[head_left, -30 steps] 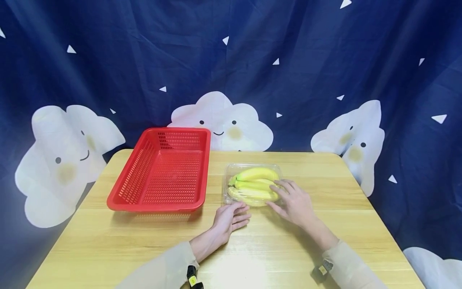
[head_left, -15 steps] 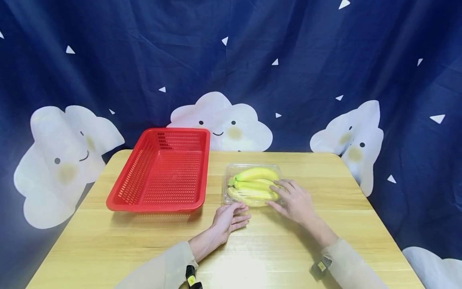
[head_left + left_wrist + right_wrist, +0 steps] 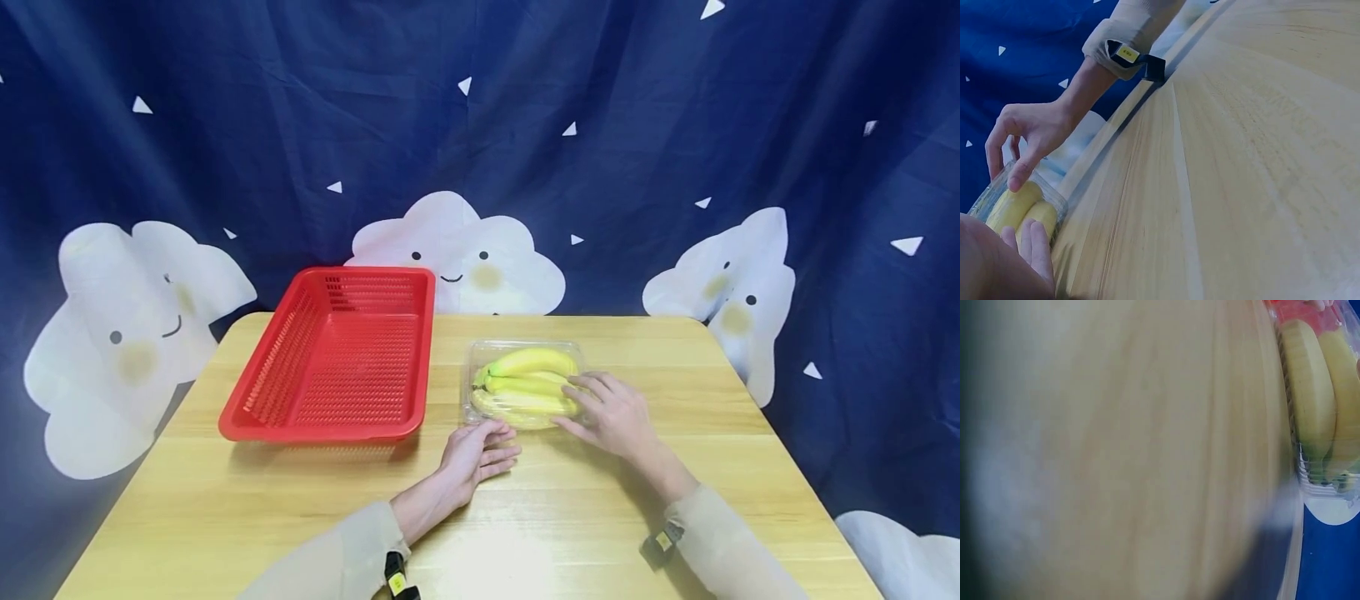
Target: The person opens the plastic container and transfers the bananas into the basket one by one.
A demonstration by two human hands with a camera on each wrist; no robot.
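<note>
A clear plastic clamshell box (image 3: 474, 346) with several bananas (image 3: 534, 362) in it rests on the table in the head view. My left hand (image 3: 471, 460) lies at the box's front left corner, its fingers loosely extended and the thumb side near or touching the edge. At the right side is my right hand (image 3: 618, 418), thumb near the front corner and relaxed fingertips on the box's side. The left wrist view shows the right hand (image 3: 1041, 128) above the box from the other side. Only the box and bananas (image 3: 1313, 394) appear in the right wrist view, at its right edge.
A red perforated plastic basket (image 3: 360, 375) stands to the left of the box, nothing visible inside it. The wooden table (image 3: 225, 517) ends at a dark blue curtain (image 3: 480, 125) printed with white clouds. Both wrists carry black strapped devices.
The hands and the box hold still; only the head view has shifted very slightly.
</note>
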